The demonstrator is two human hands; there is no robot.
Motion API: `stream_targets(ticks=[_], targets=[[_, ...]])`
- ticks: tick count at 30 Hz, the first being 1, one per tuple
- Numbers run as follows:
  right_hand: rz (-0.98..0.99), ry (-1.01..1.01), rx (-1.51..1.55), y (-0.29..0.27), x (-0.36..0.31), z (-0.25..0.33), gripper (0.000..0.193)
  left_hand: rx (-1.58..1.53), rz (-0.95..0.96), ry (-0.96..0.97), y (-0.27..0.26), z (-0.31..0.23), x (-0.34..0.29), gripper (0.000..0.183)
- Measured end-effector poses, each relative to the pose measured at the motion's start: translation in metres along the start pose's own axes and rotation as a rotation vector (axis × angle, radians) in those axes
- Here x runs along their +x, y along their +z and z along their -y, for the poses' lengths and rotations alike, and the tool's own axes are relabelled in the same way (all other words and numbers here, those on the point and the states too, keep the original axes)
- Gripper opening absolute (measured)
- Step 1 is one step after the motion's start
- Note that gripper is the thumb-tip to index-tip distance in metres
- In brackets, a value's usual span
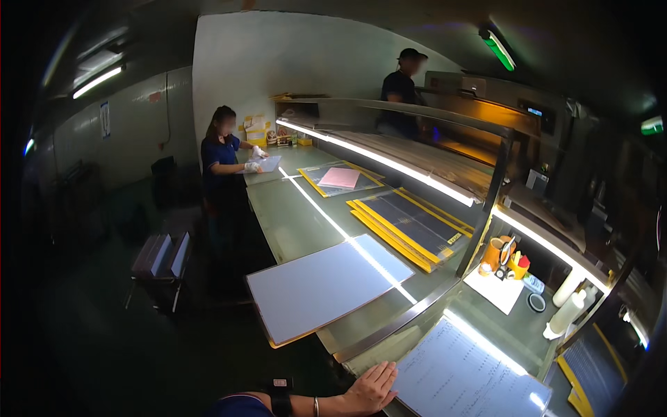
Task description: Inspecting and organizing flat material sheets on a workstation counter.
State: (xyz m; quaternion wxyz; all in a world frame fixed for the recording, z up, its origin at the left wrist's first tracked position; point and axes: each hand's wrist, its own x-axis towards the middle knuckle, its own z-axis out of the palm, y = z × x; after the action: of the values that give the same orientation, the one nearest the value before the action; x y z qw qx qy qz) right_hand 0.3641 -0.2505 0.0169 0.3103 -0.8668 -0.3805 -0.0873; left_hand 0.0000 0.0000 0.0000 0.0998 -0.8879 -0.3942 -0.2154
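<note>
My left hand (372, 389) reaches in from the lower edge, with a blue sleeve, a dark band and a bracelet on the arm. It lies palm down at the left edge of a large glossy white sheet (458, 379) with rows of marks. The fingers are stretched out close together, and no held thing shows. Light glares off the sheet. My right hand is out of view. Farther left on the green-grey table (295, 222) lies a big blank white board (326, 288) with a yellowish edge.
Dark yellow-edged screens (417, 222) and a pink sheet (339, 178) lie farther back. A metal frame (504, 187) with light tubes crosses the table. Bottles (566, 316), a tape roll (536, 302) and an orange cup (492, 254) stand right. A gloved co-worker (226, 153) handles a sheet; another person (401, 94) stands behind.
</note>
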Motion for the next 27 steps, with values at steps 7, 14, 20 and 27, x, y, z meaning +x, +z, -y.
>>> stream_targets(ticks=[7,14,20,27], targets=[[-0.025,0.054,0.148,-0.002,0.002,-0.002,0.023,-0.912,0.303,-0.428,-0.013,0.030,0.041,0.051],[-0.028,-0.014,0.126,-0.007,0.009,-0.001,0.024,-1.154,0.940,-0.884,-0.033,0.058,0.080,0.064],[-0.025,-0.031,0.119,-0.009,0.006,-0.004,0.024,-1.148,0.972,-0.951,-0.032,0.053,0.091,0.043],[-0.036,-0.032,0.133,-0.010,-0.003,0.005,0.021,-0.893,0.870,-0.713,-0.010,0.070,0.079,0.021]])
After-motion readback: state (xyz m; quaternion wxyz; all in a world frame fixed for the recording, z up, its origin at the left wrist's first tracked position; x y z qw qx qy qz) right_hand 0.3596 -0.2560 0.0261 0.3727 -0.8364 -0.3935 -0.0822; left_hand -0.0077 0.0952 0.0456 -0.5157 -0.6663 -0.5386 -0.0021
